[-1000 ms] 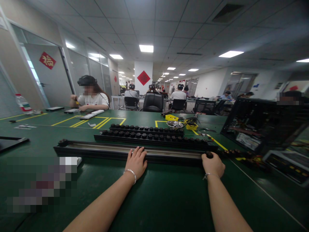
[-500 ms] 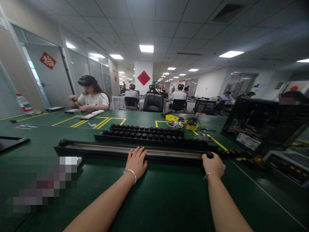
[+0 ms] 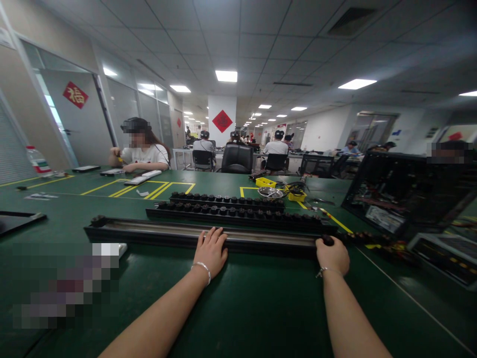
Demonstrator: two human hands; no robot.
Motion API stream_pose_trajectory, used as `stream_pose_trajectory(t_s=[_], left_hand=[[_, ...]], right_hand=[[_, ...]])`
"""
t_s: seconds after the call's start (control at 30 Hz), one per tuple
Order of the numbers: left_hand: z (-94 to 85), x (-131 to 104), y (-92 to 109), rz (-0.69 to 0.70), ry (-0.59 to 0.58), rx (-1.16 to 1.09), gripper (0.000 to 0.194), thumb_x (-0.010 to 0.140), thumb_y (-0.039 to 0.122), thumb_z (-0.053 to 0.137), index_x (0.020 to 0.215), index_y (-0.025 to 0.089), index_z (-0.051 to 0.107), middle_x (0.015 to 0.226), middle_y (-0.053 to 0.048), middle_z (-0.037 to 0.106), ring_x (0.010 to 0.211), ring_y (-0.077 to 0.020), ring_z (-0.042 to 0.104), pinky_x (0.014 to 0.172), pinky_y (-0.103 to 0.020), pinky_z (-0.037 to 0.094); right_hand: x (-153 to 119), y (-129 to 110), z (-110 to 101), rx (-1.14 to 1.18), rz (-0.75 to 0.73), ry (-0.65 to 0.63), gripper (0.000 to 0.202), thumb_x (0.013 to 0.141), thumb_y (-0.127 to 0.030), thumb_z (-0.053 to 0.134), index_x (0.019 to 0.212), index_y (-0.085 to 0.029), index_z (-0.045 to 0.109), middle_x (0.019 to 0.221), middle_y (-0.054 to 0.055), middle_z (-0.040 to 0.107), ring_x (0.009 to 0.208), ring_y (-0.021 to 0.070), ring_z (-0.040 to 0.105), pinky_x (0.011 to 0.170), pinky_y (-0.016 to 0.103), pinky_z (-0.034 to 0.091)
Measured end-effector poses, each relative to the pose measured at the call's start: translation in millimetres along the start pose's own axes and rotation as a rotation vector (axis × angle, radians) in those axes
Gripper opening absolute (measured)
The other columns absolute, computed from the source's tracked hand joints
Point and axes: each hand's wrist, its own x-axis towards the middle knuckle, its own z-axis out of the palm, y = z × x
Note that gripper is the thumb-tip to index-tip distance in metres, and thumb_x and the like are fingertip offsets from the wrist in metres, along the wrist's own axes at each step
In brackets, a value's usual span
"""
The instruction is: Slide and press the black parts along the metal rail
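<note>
A long black metal channel (image 3: 149, 229) with a pale strip along its inside lies across the green table before me. My left hand (image 3: 211, 251) rests on its near wall, fingers stretched out and pointing over the opening. At the channel's right end, my right hand (image 3: 333, 256) is closed around a small round black part (image 3: 327, 240), which shows above the thumb and fingers. Most of that part is hidden by the hand. Another dark piece (image 3: 98, 219) sits at the channel's left end. Just behind are two black rails (image 3: 234, 214) lined with several round black parts.
An open computer case (image 3: 391, 194) and a metal-framed unit (image 3: 443, 256) stand at the right. Yellow trays (image 3: 265, 182), a steel bowl (image 3: 270, 192) and cables lie farther back. A blurred-out object (image 3: 70, 286) is at left. A co-worker (image 3: 143, 149) sits across the table.
My right hand has shifted slightly right along the channel with the round black part. My left hand stays in place.
</note>
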Motion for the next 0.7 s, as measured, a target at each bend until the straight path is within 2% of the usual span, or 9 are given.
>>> stream_pose_trajectory(t_s=[0.7], left_hand=[[-1.2,-0.8,0.8,-0.01,-0.01,0.004,0.038,0.081,0.027,0.048,0.118,0.026,0.056,0.138,-0.002,0.049,0.132,-0.0244,0.035,0.111,-0.049,0.02]], right_hand=[[-1.6,-4.5,-5.5,0.048,0.042,0.009,0.048,0.074,-0.041,0.049,0.115,-0.018,0.059,0.11,0.015,0.059,0.098,0.0303,0.056,0.084,0.044,0.046]])
